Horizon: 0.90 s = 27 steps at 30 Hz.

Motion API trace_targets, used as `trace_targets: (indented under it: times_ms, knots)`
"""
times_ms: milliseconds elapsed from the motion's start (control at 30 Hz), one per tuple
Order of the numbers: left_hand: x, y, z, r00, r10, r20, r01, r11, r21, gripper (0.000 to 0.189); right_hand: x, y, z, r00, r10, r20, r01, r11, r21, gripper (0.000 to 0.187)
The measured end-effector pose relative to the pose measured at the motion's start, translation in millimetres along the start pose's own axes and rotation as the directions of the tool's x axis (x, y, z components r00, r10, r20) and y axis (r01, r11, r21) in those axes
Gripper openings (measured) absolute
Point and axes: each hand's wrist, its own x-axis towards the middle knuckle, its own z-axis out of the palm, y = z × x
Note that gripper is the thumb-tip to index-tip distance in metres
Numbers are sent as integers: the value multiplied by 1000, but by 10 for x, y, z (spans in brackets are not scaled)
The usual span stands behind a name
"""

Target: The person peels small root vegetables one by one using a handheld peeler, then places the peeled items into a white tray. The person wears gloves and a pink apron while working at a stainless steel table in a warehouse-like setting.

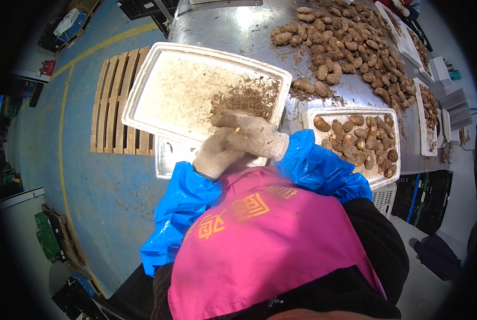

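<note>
My gloved left hand (pixel 218 154) and right hand (pixel 255 134) are pressed together above the near edge of a white foam tray (pixel 170 92). A taro tuber (pixel 237 130) is closed between them; only a small pale yellow end shows, and the gloves hide the rest. Both knitted gloves are soiled with earth. Inside the tray, brown root fibres and soil (pixel 246 98) lie heaped just beyond my fingers. To the right, a second foam tray (pixel 356 111) holds several cleaner taro tubers (pixel 348 146), beside my right sleeve.
A large pile of soil-covered taros (pixel 342 52) spreads over the steel table (pixel 218 24). More foam trays (pixel 424 116) line its far right side. A wooden pallet (pixel 120 104) lies on the blue floor at left. Part of another person (pixel 406 6) shows at the top right.
</note>
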Motion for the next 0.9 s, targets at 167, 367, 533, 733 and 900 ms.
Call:
trace_targets:
  times_ms: [167, 367, 533, 733, 900]
  knots:
    - [-11, 81, 29, 998, -3, 64, 17, 973, -230, 46, -47, -45, 87, 986, 166, 2, -146, 865, 480, 35]
    - [-91, 225, 113, 997, -70, 30, 75, 977, -197, 26, 24, -5, 53, 982, -152, -109, 172, 961, 214, 30]
    - [130, 76, -39, 994, 93, -58, -98, 991, -86, 25, 71, 51, -51, 938, -331, -100, 293, 915, -278, 31]
    - [101, -72, -164, 993, 84, -78, -112, 857, -502, 56, -89, 142, -205, 977, 127, -174, -125, 992, 21, 52]
    - [30, 28, 8, 996, 74, -49, -88, 773, -628, 70, -126, 143, -316, 981, 58, -184, -78, 991, -104, 54]
